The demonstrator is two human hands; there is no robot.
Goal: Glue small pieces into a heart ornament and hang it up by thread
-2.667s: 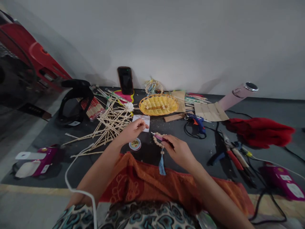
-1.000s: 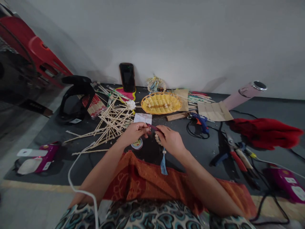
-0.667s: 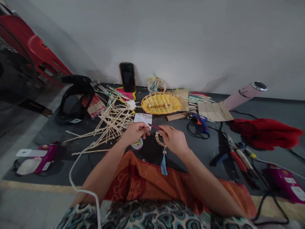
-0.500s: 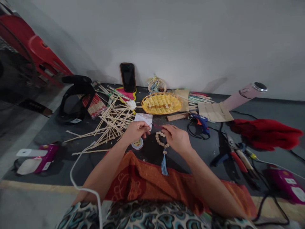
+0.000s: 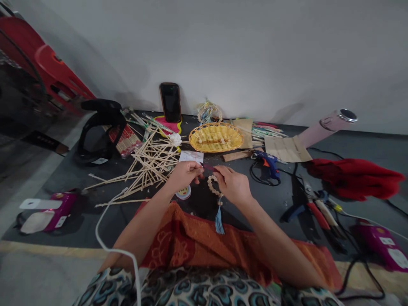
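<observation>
My left hand (image 5: 186, 174) is closed in a pinch at the middle of the table, with a tiny reddish bit at its fingertips. My right hand (image 5: 234, 182) pinches a thin purplish-red strand (image 5: 208, 168) that spans the small gap toward the left fingertips. Its exact kind is too small to make out. Just below the right fingers lies a pale beaded bracelet (image 5: 211, 185) with a blue tassel (image 5: 219, 221), partly covered by that hand. A small round lidded tin (image 5: 184, 194) sits under my left wrist. Behind the left hand lies a white paper (image 5: 191, 157).
Loose wooden sticks (image 5: 149, 159) spread to the left. A yellow wicker basket (image 5: 216, 138) and a propped phone (image 5: 170, 102) stand behind. Rightward are a blue glue gun (image 5: 270, 163), pliers (image 5: 318, 208), a red cloth (image 5: 353, 176) and a pink flask (image 5: 327, 127). A white cable (image 5: 108, 250) crosses my left forearm.
Both hands have moved slightly closer together, so the strand between them spans a shorter gap. The view has shifted a little; the other things stay in place.
</observation>
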